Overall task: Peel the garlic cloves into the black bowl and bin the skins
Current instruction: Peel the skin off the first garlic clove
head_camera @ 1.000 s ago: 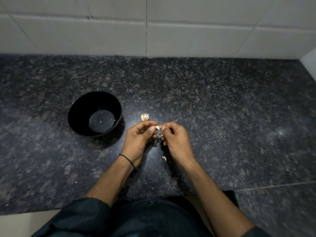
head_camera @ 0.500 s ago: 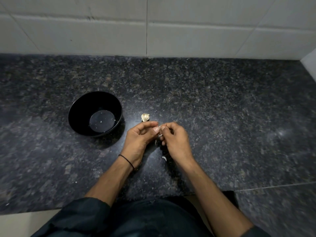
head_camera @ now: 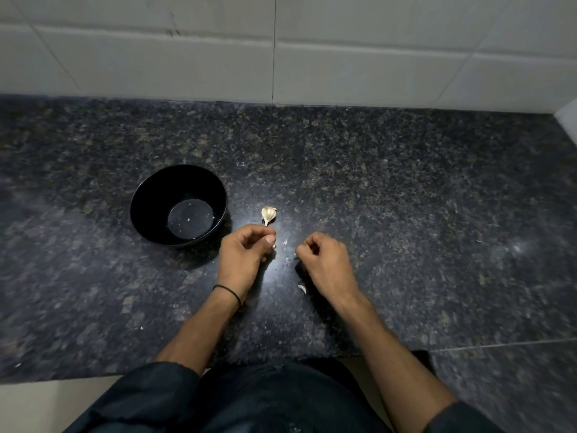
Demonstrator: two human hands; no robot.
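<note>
Fingers (head_camera: 265, 238) of left hand (head_camera: 242, 260) curled tight, thumb pinching sth small & pale (prob. a garlic bit, mostly hidden). Right hand (head_camera: 327, 264) loosely fisted, can't tell if it holds anything. Both hands apart, resting on worktop (head_camera: 406, 198): dark speckled granite, glossy, w/ pale glazed wall tiles (head_camera: 359, 57) behind. Black bowl (head_camera: 146, 210), round, smooth, shiny, flat base w/ a few specks, sits left of left hand. Unpeeled garlic clove (head_camera: 268, 214), teardrop, papery, lies just beyond left hand. Thin black band (head_camera: 229, 292) on left wrist. Curled skin flake (head_camera: 302, 288) beside right wrist.
</note>
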